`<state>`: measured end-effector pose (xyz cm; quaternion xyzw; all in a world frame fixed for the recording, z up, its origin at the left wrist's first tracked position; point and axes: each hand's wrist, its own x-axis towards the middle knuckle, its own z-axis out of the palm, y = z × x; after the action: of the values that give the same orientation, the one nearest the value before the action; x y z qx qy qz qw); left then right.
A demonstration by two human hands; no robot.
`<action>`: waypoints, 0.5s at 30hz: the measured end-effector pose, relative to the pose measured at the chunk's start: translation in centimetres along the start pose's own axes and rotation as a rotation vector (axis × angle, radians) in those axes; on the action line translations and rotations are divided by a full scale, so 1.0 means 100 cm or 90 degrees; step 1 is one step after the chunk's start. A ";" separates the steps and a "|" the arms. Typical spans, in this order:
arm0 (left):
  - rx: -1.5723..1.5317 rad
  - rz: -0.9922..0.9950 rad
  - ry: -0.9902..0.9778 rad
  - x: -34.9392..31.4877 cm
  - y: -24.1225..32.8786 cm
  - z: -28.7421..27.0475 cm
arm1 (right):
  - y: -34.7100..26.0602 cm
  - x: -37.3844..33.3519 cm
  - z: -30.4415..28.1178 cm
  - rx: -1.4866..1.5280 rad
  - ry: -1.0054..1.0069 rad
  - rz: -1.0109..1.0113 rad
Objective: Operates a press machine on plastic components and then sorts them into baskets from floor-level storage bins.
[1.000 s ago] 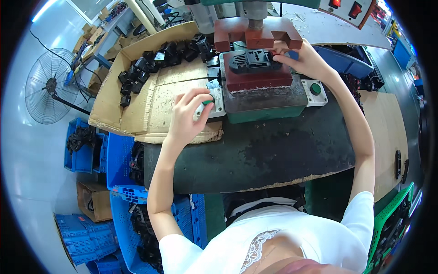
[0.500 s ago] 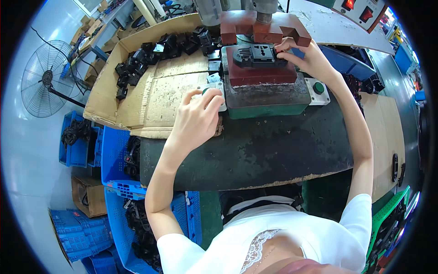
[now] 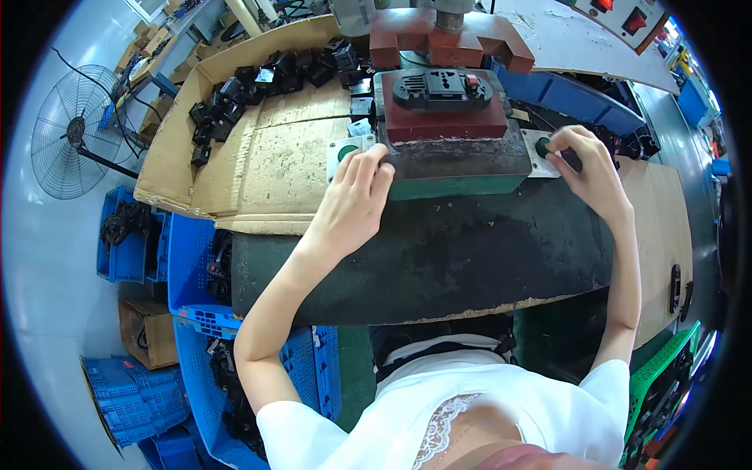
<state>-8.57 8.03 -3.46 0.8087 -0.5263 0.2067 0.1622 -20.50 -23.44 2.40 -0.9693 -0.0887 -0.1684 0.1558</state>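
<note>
One black socket unit (image 3: 442, 92) is lying beyond and between the curled left hand (image 3: 354, 194), its hold unclear, and the half-open right hand (image 3: 593, 171) at a green button (image 3: 540, 147).

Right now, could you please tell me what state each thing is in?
Left hand: fingers bent, at the left button
Right hand: fingers bent, at the right button
Socket unit: lying on the red base
Red press block: raised, not touching the socket unit
Cardboard box: open, holding black parts
Fan: cannot tell if spinning
</note>
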 end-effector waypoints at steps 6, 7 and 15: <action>0.068 0.031 -0.031 0.007 0.007 -0.004 | -0.005 -0.008 0.014 -0.050 0.064 0.029; 0.064 0.012 -0.048 0.007 0.006 -0.006 | -0.005 -0.007 0.015 -0.045 0.066 0.031; 0.117 0.048 -0.120 0.007 0.005 -0.009 | 0.002 0.001 0.005 -0.071 0.051 0.056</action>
<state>-8.95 7.69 -2.32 0.8156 -0.5480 0.1833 0.0293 -20.20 -23.46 1.98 -0.9719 -0.0299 -0.2046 0.1122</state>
